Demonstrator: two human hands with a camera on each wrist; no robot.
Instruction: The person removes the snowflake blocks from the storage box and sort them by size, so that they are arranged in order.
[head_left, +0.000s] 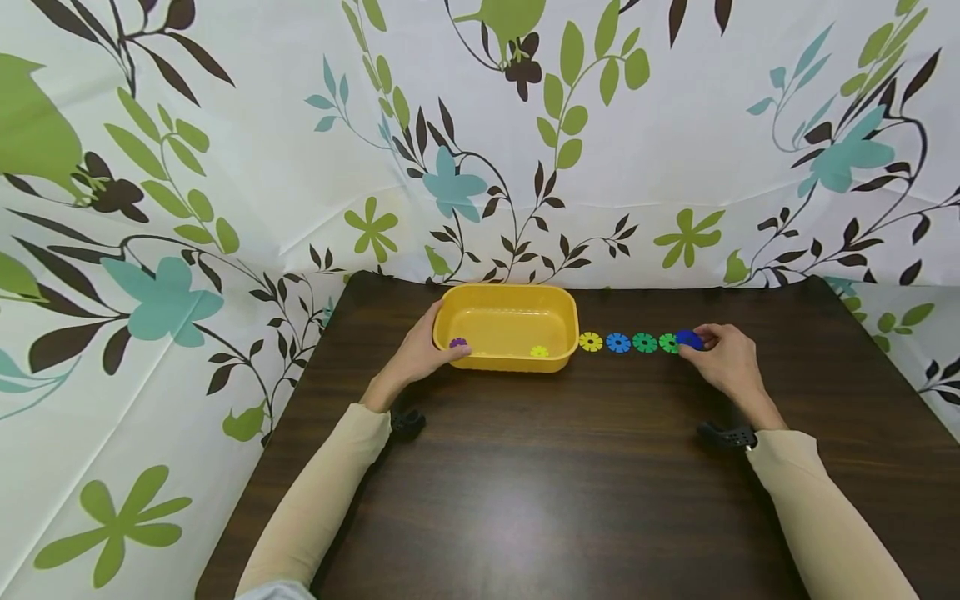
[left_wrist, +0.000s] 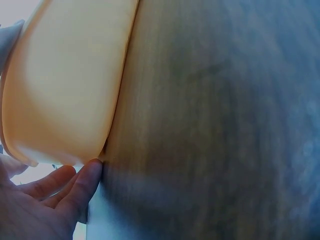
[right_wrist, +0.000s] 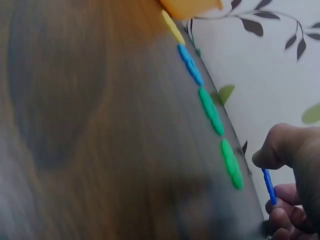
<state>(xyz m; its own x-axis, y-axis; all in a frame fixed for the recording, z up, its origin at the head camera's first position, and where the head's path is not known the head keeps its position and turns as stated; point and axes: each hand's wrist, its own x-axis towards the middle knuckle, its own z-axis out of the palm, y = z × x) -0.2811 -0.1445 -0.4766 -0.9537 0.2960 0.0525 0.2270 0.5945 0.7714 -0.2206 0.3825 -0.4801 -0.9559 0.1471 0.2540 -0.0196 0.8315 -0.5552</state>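
Note:
My left hand (head_left: 417,350) grips the left end of a yellow plastic basin (head_left: 506,364), thumb over the near rim and fingers along its outer side. Inside the basin lie a purple notched disc (head_left: 458,342) and a yellow-green disc (head_left: 539,352). Between thumb and fingers, my right hand (head_left: 726,360) pinches a dark blue disc (head_left: 688,339). It overlaps the last of a row of flat discs in the head view; the right wrist view shows it beyond that end. From the basin rightward run a yellow disc (head_left: 591,342), a blue disc (head_left: 618,342), a green disc (head_left: 645,342) and a bright green disc (right_wrist: 231,164).
The basin and row are near the back edge of a dark wooden table (head_left: 517,467). Behind the table hangs a white cloth (head_left: 480,225) printed with leaves and flowers. A black strap (head_left: 727,435) circles the right wrist, another strap (head_left: 407,425) the left.

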